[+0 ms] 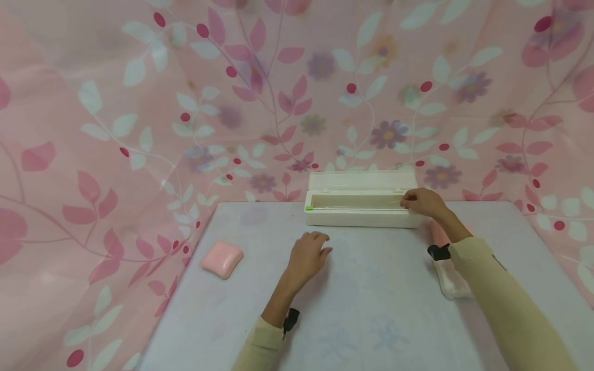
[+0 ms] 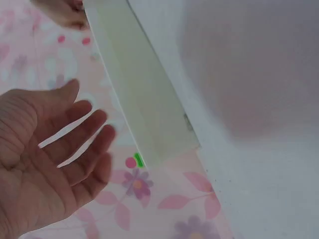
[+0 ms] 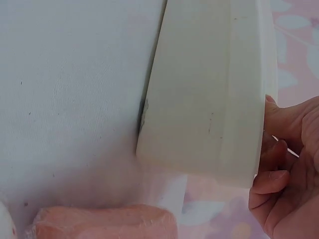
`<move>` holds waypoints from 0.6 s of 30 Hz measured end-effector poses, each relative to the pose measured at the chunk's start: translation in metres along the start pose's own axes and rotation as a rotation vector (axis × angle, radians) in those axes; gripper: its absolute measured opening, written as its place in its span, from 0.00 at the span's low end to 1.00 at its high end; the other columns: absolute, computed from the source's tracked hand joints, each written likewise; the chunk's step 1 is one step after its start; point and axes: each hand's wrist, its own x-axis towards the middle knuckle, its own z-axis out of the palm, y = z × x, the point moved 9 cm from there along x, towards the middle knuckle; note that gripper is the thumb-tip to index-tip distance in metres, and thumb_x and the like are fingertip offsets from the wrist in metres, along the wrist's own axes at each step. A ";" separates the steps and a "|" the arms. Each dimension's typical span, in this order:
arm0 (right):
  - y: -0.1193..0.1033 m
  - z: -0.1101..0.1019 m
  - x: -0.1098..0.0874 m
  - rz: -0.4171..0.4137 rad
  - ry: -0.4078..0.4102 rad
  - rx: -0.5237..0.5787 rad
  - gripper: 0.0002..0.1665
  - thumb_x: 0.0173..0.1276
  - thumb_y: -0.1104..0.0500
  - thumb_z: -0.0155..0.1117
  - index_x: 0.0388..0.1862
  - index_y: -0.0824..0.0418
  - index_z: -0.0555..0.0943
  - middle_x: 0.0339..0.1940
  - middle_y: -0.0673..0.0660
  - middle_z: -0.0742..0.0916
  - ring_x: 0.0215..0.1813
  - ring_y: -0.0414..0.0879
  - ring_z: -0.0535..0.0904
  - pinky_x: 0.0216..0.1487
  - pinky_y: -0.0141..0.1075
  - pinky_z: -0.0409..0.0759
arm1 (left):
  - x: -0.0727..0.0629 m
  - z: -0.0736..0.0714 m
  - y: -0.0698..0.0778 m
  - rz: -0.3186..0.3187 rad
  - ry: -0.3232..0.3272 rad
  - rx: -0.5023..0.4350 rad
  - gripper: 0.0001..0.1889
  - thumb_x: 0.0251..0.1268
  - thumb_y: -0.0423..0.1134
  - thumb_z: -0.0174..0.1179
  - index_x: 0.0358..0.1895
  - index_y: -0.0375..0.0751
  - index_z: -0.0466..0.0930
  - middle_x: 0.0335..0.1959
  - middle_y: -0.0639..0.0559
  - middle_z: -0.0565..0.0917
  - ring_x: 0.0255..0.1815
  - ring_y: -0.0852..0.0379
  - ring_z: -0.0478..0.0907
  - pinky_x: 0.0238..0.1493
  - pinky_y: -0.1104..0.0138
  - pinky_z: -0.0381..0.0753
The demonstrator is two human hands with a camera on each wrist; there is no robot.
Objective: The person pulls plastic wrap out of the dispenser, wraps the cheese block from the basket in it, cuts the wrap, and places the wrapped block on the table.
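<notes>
A long white box stands at the back of the table, its hinged lid tipped up against the wall. Along its front rim runs a thin clear strip with a green piece at the left end. My right hand is at the box's right end, fingers curled, and seems to pinch the strip there; the fingertips are partly hidden behind the rim in the right wrist view. My left hand hovers in front of the box, fingers loosely bent, holding nothing and apart from the box.
A glossy pink square object lies at the left of the table. Under my right forearm lies a pink, film-wrapped roll-like thing, partly hidden, with a pale end. A flowered pink curtain hangs behind the table.
</notes>
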 end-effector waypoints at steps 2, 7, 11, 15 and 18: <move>-0.001 0.000 0.001 0.005 0.003 -0.003 0.13 0.73 0.56 0.59 0.43 0.64 0.84 0.37 0.57 0.87 0.37 0.51 0.80 0.40 0.47 0.72 | 0.023 -0.007 -0.011 -0.014 0.071 0.020 0.13 0.64 0.43 0.67 0.49 0.42 0.84 0.46 0.49 0.85 0.43 0.50 0.79 0.38 0.60 0.79; -0.001 0.001 0.001 0.010 0.011 0.008 0.13 0.73 0.55 0.60 0.44 0.63 0.84 0.37 0.57 0.88 0.39 0.52 0.81 0.42 0.49 0.72 | 0.076 -0.008 -0.038 -0.040 0.131 0.013 0.17 0.62 0.45 0.67 0.51 0.40 0.84 0.47 0.47 0.85 0.42 0.48 0.76 0.38 0.60 0.78; -0.001 0.001 -0.001 -0.005 0.025 0.038 0.13 0.72 0.55 0.60 0.43 0.63 0.84 0.36 0.56 0.88 0.38 0.50 0.81 0.44 0.51 0.72 | 0.101 0.008 -0.056 -0.079 0.031 -0.013 0.20 0.62 0.47 0.67 0.53 0.39 0.84 0.48 0.46 0.84 0.43 0.48 0.74 0.42 0.60 0.76; -0.002 -0.002 -0.003 -0.017 0.058 0.052 0.11 0.71 0.57 0.60 0.41 0.63 0.84 0.35 0.56 0.87 0.36 0.49 0.80 0.42 0.49 0.72 | 0.113 0.024 -0.065 -0.088 -0.044 -0.027 0.16 0.64 0.46 0.66 0.50 0.42 0.87 0.46 0.47 0.85 0.42 0.48 0.72 0.43 0.58 0.75; 0.000 -0.003 -0.005 -0.011 0.055 0.057 0.12 0.71 0.56 0.61 0.41 0.64 0.84 0.36 0.58 0.87 0.38 0.52 0.80 0.43 0.48 0.72 | 0.116 0.030 -0.067 -0.092 -0.046 -0.037 0.10 0.65 0.43 0.65 0.44 0.44 0.90 0.43 0.49 0.86 0.41 0.48 0.73 0.43 0.56 0.76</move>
